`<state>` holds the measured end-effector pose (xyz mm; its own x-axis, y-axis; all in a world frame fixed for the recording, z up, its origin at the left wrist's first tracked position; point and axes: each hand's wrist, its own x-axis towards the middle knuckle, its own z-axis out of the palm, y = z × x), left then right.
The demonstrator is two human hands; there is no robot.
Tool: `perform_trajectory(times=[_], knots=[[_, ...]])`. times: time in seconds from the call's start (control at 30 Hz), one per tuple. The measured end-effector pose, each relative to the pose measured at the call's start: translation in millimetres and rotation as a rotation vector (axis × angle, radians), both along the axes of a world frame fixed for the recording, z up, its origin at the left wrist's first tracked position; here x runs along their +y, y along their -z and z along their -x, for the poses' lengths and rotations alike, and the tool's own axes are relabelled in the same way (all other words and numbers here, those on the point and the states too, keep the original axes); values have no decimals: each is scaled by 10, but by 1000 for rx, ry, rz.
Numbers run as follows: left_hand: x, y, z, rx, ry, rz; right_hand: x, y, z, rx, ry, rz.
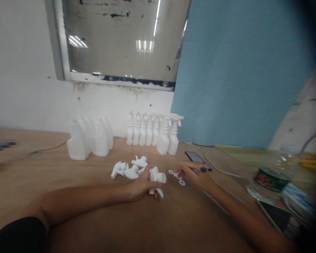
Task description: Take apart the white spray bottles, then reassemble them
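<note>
My left hand (143,184) is closed around a white trigger sprayer head (157,176), whose round collar faces right. Behind that hand lie several more white trigger sprayer heads (131,172) in a loose pile. Over to the right, my right hand (193,174) has its fingers pinched together low at the table, among a few small white ring washers (182,182). Whatever sits between those fingertips is too small and partly hidden to make out.
White bottles without tops (78,144) stand at the back left. Several spray bottles with trigger heads (173,138) are lined up near the wall. A phone (197,160) lies behind my right hand. On the right are a large clear bottle (272,175), a dark-screened device (275,214) and cables (223,171).
</note>
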<state>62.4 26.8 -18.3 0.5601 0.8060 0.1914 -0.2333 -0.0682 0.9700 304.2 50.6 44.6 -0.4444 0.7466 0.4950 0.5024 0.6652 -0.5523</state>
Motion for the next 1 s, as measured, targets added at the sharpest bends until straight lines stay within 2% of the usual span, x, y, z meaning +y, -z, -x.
perform_trajectory(times=[0.1,0.27,0.47,0.73,1.0], knots=[[-60,-8,49,137,-29,-160,137,97,-13,-10,24,157],[-158,-70,134,372,-103,-433,261,260,11,14,64,227],[-185,-90,137,544,-119,-538,270,271,3,28,91,268],[-206,-93,139,547,-59,-673,249,152,-11,103,153,232],[-228,-82,137,520,3,-904,288,259,17,94,133,326]])
